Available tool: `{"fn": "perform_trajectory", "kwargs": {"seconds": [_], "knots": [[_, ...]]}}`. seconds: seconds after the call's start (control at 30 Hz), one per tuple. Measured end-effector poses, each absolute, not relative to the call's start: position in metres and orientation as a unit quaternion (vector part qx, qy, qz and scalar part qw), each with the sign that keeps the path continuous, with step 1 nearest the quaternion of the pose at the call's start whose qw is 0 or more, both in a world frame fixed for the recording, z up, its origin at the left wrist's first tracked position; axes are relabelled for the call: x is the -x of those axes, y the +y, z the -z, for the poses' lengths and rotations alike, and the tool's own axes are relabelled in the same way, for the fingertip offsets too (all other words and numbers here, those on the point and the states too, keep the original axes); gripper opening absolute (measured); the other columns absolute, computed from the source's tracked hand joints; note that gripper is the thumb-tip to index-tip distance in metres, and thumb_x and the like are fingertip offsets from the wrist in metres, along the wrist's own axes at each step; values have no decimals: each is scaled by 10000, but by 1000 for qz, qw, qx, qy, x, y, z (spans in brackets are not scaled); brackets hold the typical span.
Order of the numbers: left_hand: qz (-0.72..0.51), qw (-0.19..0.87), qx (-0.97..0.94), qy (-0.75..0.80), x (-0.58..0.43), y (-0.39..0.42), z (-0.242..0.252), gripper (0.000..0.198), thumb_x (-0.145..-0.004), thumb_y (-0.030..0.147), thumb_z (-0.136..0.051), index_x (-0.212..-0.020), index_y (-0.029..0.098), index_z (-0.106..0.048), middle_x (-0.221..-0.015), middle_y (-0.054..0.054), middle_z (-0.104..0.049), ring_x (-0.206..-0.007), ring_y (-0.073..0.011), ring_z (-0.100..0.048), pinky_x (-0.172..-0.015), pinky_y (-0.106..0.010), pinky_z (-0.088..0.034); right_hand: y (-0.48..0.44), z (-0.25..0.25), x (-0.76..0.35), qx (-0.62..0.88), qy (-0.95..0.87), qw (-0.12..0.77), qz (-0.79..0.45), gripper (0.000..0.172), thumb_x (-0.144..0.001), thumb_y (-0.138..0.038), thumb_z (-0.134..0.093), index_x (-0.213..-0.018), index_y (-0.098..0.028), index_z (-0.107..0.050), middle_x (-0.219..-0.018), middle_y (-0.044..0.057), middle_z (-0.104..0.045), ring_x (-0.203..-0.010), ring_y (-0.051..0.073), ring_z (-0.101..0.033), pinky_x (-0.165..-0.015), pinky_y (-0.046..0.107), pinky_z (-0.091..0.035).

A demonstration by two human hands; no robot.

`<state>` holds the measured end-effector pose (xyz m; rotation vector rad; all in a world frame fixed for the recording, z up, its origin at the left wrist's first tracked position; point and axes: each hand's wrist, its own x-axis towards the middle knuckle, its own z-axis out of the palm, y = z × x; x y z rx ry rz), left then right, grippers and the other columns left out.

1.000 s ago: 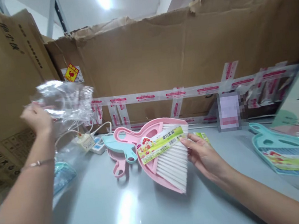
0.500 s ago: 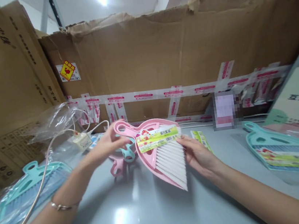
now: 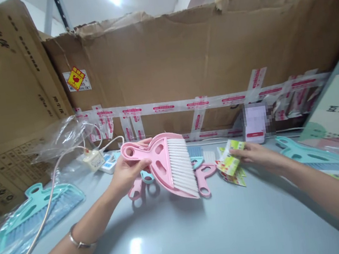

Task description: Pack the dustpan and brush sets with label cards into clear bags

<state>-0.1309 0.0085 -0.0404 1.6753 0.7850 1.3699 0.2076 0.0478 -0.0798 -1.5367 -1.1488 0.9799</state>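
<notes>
My left hand grips the handle of a pink dustpan-and-brush set, lifted above the grey table with its white bristles facing me. My right hand pinches a green and yellow paper label and holds it over another such label lying on the table. Behind the lifted set lie more small brushes and pans, pink and teal.
A teal set in clear wrap lies at the left, another teal set at the right. A clear plastic bag, a white cable and a power strip sit at the back left. Cardboard walls enclose the grey table.
My left hand dropped the clear bag at the left and took the pink set's handle. My right hand pulled the label off the brush and moved it to the right.
</notes>
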Motion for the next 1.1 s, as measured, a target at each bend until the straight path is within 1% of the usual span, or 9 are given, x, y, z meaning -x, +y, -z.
{"fn": "perform_trajectory", "kwargs": {"seconds": [0.13,0.37,0.5,0.6,0.67,0.77,0.9,1.03,1.1], "knots": [[-540,382,-689,296,123,4,36,286,-697,235,-699,-961,172,-607,-1103,-109,-646,-981,-244,-618,-706,-298,-538,31,58,-175,544,-633,548,-53,362,-628,-387,-730,-909,-205,-595,-956,77,-541,-958,256,-530,-888,449,-407],[-541,313,-726,287,111,-15,27,272,-660,259,-740,-882,193,-597,-1016,-75,-670,-975,-237,-614,-809,-347,-509,-9,18,-66,287,-875,369,-128,64,-760,-195,-566,-823,-201,-558,-888,51,-529,-876,181,-515,-785,328,-428],[-595,162,-712,335,120,-27,15,249,-646,281,-751,-832,202,-605,-882,-38,-675,-849,-209,-636,-751,-323,-509,-14,1,-70,292,-845,433,-118,44,-760,-167,-501,-770,-197,-532,-770,30,-535,-700,152,-492,-654,295,-413],[-654,62,-640,399,139,-23,8,181,-711,311,-695,-797,220,-564,-832,-9,-638,-768,-181,-625,-667,-303,-496,-6,-7,-92,331,-789,511,-86,72,-768,-190,-498,-789,-220,-560,-757,26,-541,-704,165,-503,-663,304,-412],[-652,-19,-626,427,154,-14,10,211,-692,303,-709,-772,225,-530,-820,-1,-605,-815,-188,-605,-715,-314,-474,10,-1,-109,350,-797,489,-45,76,-753,-197,-515,-778,-222,-583,-774,36,-538,-723,174,-499,-668,308,-406],[-544,-70,-689,474,169,4,22,206,-688,300,-684,-699,216,-496,-731,7,-565,-757,-182,-563,-681,-302,-434,38,28,-125,362,-861,357,-15,104,-739,-178,-508,-697,-204,-599,-778,47,-542,-698,170,-476,-642,301,-383],[-347,-11,-771,534,169,18,45,39,-729,187,-486,-700,203,-505,-748,-7,-585,-680,-164,-532,-625,-278,-403,56,71,-128,369,-895,246,-43,108,-670,-124,-564,-673,-207,-633,-718,22,-573,-659,153,-483,-647,283,-381],[-212,42,-816,536,168,17,53,277,-689,125,-393,-900,201,-557,-969,-48,-618,-849,-206,-578,-725,-310,-441,53,82,-144,368,-888,258,-93,410,-638,-118,-601,-1012,-272,-669,-889,28,-655,-764,179,-563,-719,305,-417],[-185,51,-821,537,171,15,51,411,-680,127,-389,-1057,191,-542,-1156,-82,-574,-928,-228,-587,-771,-336,-458,47,78,-173,442,-828,331,-96,345,-699,-199,-576,-1016,-296,-672,-968,34,-670,-843,199,-596,-778,328,-431]]}}
